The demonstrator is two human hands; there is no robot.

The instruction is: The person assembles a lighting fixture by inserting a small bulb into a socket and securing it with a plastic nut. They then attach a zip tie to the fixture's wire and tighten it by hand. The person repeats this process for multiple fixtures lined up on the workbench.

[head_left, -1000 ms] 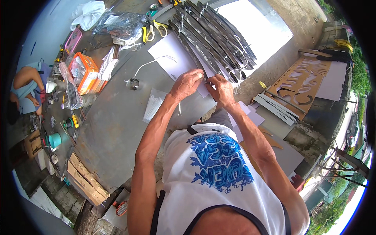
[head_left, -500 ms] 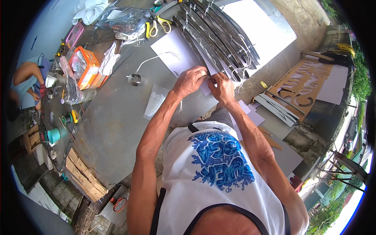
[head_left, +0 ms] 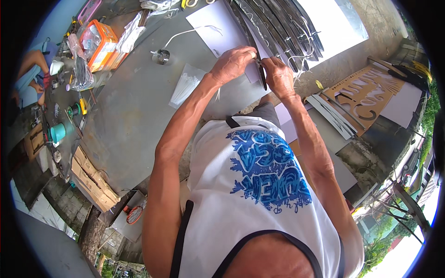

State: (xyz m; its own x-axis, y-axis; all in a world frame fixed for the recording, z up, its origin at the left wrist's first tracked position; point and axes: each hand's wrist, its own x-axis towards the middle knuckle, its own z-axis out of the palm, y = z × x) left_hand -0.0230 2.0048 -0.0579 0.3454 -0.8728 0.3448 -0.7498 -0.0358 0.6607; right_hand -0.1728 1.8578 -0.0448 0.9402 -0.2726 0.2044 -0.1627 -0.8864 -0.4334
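At the table's edge nearest me, both hands pinch one dark, narrow strip [head_left: 263,78] close to its near end. My left hand [head_left: 235,65] closes on it from the left, and a thin white strand [head_left: 218,94] hangs below that wrist. From the right, the fingers of my right hand [head_left: 279,78] are bent against the same strip. What the fingertips hold besides it is hidden. Beyond my hands lie several similar dark strips [head_left: 278,32] side by side, with white wires [head_left: 303,58] at their ends. A clear bag of thin white sticks [head_left: 185,85] rests left of my hands.
White sheets [head_left: 215,32] lie under the strips. On the grey table [head_left: 134,125] are a round metal piece [head_left: 161,56] with a white wire and an orange box [head_left: 103,46]. A cut-out brown panel [head_left: 366,95] is at right. Another person [head_left: 32,76] sits far left.
The view has shifted, so the table's things sit higher in the picture. The near end of the held strip now shows below my fingers. Both hands stay on it.
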